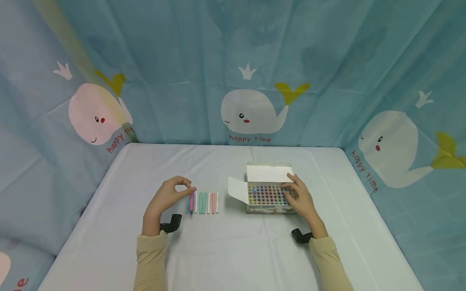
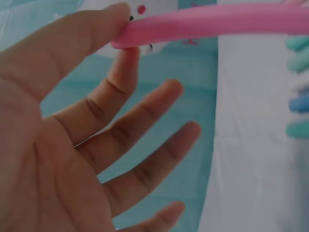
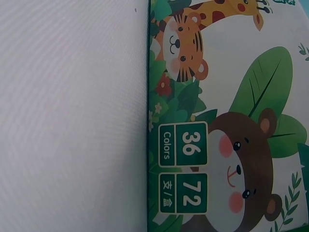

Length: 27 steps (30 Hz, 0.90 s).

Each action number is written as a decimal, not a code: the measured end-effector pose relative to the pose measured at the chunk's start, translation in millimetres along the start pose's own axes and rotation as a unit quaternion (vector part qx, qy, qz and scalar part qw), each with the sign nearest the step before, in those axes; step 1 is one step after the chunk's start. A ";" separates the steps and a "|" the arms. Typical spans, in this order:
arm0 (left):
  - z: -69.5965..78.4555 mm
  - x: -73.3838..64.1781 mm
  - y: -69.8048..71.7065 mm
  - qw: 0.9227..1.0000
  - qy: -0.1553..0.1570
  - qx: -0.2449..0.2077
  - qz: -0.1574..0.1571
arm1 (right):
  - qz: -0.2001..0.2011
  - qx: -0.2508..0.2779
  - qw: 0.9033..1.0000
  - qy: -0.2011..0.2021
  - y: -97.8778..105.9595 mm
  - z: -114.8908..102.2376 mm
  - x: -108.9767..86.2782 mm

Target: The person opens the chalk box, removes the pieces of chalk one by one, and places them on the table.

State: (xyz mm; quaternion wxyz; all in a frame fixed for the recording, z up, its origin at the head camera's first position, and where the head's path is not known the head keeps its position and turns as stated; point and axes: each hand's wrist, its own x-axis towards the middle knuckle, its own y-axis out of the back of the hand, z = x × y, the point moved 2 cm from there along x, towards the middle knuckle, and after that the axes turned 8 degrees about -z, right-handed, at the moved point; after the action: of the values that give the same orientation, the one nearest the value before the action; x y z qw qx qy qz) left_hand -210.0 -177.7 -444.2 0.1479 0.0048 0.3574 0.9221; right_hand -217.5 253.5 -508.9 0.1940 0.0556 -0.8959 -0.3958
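Observation:
My left hand (image 1: 169,196) pinches one end of a pink chalk stick (image 2: 207,24) between thumb and index finger, the other fingers spread apart in the left wrist view. The pink stick is above the left end of a row of chalk sticks (image 1: 203,204). My right hand (image 1: 300,198) is at the right end of an opened chalk box (image 1: 271,209), its fingers bent loosely over the rim and the raised lid. The right wrist view shows only the printed box side (image 3: 227,145), with no fingers in sight.
Coloured stick ends fill the box in rows, and a blue stick (image 1: 255,191) rises above the others. A side flap (image 1: 237,189) sticks out to the left and the lid (image 1: 267,173) stands up behind. A white cloth (image 1: 233,250) covers the table before a whale-print curtain (image 1: 174,81).

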 end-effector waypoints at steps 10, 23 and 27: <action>-27.7 -3.2 5.4 0.996 0.062 0.042 -0.039 | -0.004 -0.001 1.000 0.000 -0.1 0.6 0.8; -52.9 7.6 -5.8 0.987 0.121 0.106 -0.006 | -0.003 0.000 1.000 -0.007 -0.7 1.4 -0.2; -56.3 8.8 -8.9 0.987 0.112 0.115 0.024 | -0.003 0.002 1.000 -0.010 -0.7 1.1 -0.4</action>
State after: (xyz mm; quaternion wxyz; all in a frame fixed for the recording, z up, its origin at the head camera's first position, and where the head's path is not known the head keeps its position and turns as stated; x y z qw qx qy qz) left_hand -222.5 -206.0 -492.8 0.0834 -0.0730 0.4755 0.8727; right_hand -217.6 253.9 -510.2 0.1836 0.0550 -0.8983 -0.3953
